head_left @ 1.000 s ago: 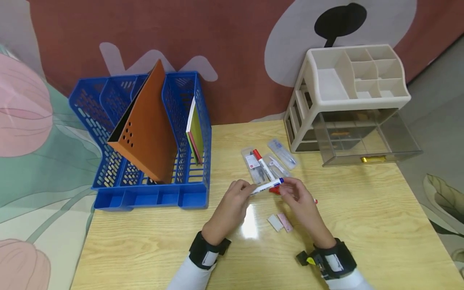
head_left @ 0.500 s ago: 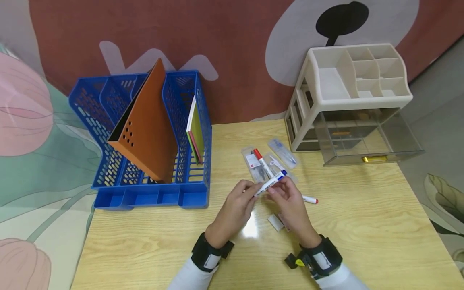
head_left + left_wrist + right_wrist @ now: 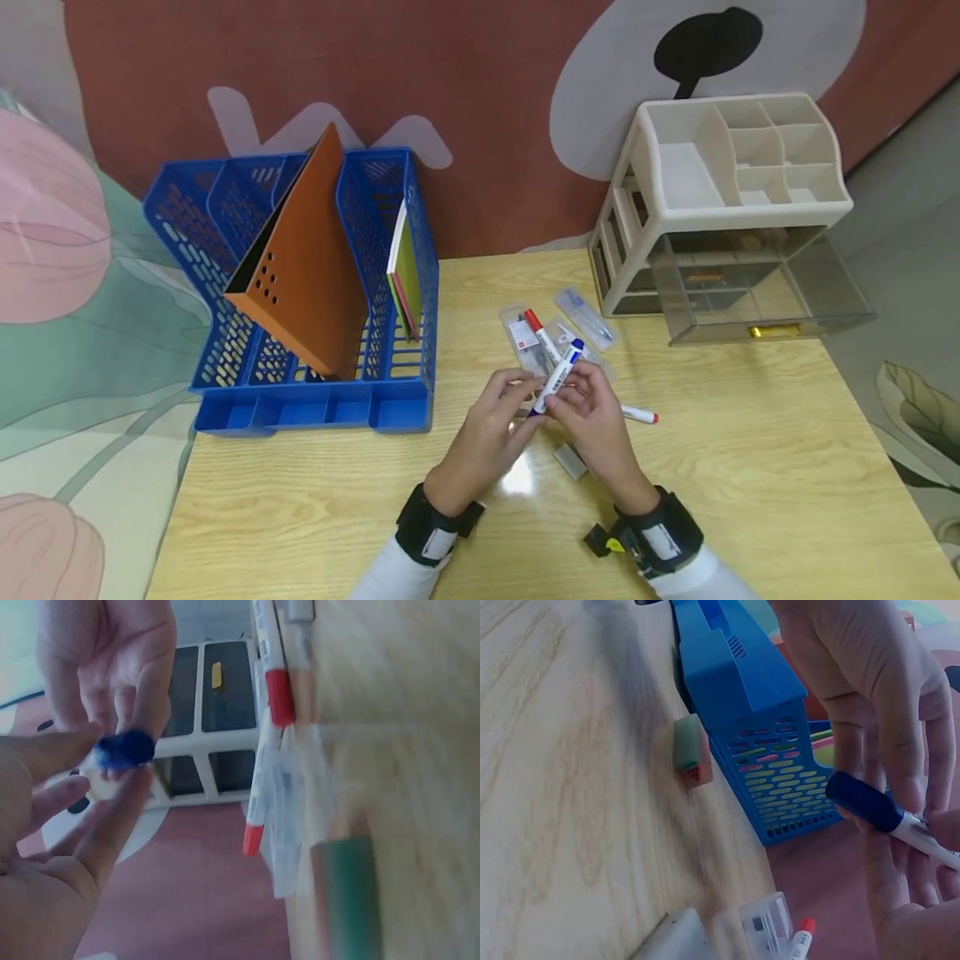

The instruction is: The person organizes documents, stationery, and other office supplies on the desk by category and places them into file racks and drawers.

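Blue-capped marker (image 3: 557,379) is pinched by both the left hand (image 3: 495,421) and the right hand (image 3: 592,417) above the wooden table (image 3: 750,467). Another marker with a red cap (image 3: 640,413) is seen lying just beside the right hand.

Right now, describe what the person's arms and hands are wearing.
Both hands are bare. The left hand and right hand each have a black wrist strap with a white label; the right strap carries a small black module with a yellow spot. White sleeves cover both forearms.
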Tool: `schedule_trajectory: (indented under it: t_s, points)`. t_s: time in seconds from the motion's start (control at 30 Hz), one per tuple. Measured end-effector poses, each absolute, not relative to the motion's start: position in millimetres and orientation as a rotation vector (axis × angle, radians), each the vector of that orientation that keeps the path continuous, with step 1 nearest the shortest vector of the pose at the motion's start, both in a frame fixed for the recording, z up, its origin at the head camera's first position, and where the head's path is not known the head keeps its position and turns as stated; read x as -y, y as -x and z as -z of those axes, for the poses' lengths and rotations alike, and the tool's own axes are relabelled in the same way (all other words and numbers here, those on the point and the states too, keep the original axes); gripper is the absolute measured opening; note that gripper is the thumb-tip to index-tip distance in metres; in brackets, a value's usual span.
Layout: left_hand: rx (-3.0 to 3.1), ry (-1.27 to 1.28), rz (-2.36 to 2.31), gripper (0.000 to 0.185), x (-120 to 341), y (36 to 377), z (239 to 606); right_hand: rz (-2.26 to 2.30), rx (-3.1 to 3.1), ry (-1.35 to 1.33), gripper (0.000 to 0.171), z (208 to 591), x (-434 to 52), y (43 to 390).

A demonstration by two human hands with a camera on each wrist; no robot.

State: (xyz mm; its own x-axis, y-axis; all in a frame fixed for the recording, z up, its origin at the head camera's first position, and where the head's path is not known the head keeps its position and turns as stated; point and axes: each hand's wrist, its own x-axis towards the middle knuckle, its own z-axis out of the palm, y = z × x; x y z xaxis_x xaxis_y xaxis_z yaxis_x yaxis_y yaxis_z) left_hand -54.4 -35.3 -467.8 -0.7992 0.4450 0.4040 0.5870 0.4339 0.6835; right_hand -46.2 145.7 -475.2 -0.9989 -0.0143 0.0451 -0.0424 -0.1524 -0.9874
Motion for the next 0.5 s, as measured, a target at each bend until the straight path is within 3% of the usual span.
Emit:
schedule_trajectory:
  t_s: [0.5]
  points:
    - [2.668,0.773,0.781,0.064,73.5,72.1,465.5,-2.077,2.014,-0.216,0.052,422.5,-189.9,41.9]
